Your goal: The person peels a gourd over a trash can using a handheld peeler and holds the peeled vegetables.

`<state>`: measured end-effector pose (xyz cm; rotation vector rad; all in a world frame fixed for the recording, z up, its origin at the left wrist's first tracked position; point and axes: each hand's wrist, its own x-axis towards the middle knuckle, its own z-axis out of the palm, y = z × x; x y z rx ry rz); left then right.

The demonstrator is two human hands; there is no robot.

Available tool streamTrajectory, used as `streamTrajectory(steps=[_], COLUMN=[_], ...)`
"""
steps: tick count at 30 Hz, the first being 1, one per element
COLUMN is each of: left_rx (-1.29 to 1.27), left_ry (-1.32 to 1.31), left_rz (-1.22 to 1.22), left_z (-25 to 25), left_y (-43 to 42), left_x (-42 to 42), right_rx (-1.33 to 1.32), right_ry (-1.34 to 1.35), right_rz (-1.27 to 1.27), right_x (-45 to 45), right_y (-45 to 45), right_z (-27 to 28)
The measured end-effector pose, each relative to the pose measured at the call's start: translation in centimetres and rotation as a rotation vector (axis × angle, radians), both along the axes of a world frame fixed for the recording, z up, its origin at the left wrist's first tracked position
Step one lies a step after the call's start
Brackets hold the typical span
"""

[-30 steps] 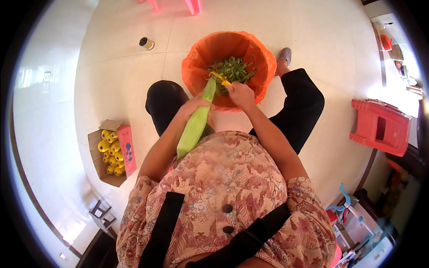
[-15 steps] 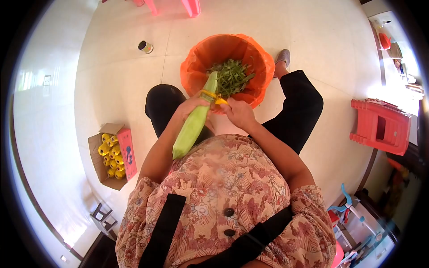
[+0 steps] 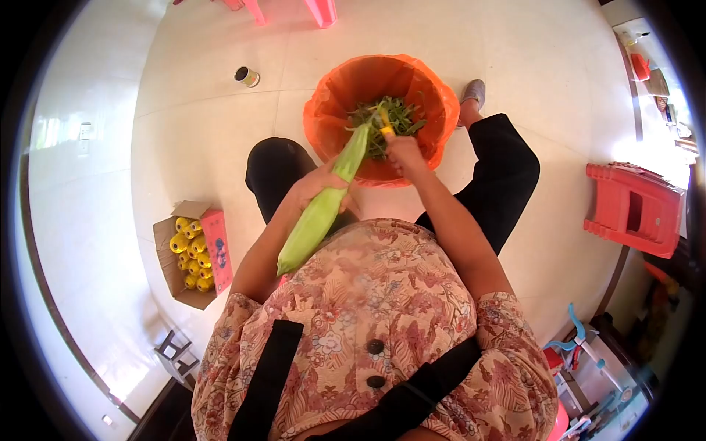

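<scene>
A long, pale green gourd (image 3: 312, 224) slants from near the shirt up over the edge of an orange-lined bin (image 3: 321, 110). My left hand (image 3: 321, 185) is wrapped round its upper middle. In my right hand (image 3: 406, 156) is a yellow-handled peeler (image 3: 387, 128), held over the bin just right of the gourd's tip and apart from it. The peeler's blade end is hard to make out against the green peelings (image 3: 404, 114) heaped in the bin.
At the left stands an open carton (image 3: 170, 261) of yellow-wrapped items. A small can (image 3: 247, 76) lies on the tiled floor (image 3: 206, 132). Stacked red stools (image 3: 636, 213) are at the right, and pink stool legs (image 3: 321, 12) show at the top. My knees flank the bin.
My right hand has carried the peeler forward off the gourd and over the bin. The gourd's lower end has shifted slightly left, with my left hand still round it.
</scene>
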<state>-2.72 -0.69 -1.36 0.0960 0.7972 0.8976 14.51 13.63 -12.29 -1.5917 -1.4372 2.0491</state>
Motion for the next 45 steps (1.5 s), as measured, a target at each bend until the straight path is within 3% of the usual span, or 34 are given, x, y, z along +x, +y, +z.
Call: streamTrajectory(steps=[2, 6, 9, 12, 19, 28, 32, 35, 38, 41, 44, 45], left_rx=[0.013, -0.03, -0.046, -0.09, -0.1, 0.049, -0.025, -0.041, -0.039, -0.016, 0.006, 0.004], left_ry=[0.019, -0.063, -0.122, -0.112, -0.108, -0.046, -0.072, -0.085, -0.128, -0.096, -0.032, -0.022], left_rz=[-0.022, 0.074, 0.143, 0.168, 0.165, 0.021, 0.099, 0.113, 0.099, 0.079, 0.055, 0.047], left_z=[0.3, -0.5, -0.8, -0.9, -0.5, 2.1, 2.2, 1.7, 1.3, 1.0, 1.5, 1.8], left_y=[-0.3, -0.2, 0.3, 1.0, 1.8, 1.3, 0.9, 0.5, 0.1, -0.1, -0.2, -0.3], left_x=[-0.3, -0.7, -0.3, 0.0, 0.1, 1.1, 0.9, 0.4, -0.4, -0.3, 0.0, 0.0], right_rx=[-0.334, -0.104, 0.482, 0.65, 0.804, 0.911, 0.983, -0.141, -0.474, -0.524, -0.476, -0.37], right_ry=[0.027, 0.003, 0.067, -0.027, -0.085, -0.401, -0.245, 0.012, 0.151, 0.213, 0.152, 0.096], right_rz=[-0.179, -0.043, 0.197, 0.318, 0.396, 0.329, 0.306, 0.219, 0.106, 0.055, -0.294, -0.265], right_x=[1.3, 1.4, 1.7, 2.5, 3.1, 2.0, 1.1, 0.3, 0.3, 0.7, 1.9, 2.6], right_y=[1.6, 1.5, -0.7, -3.2, -5.8, 0.1, 0.4, 0.9, 0.4, 0.2, 1.6, 2.0], right_z=[0.7, 3.6, 3.4, 6.9, 7.8, 5.0, 2.7, 3.5, 5.4, 5.3, 2.8, 3.4])
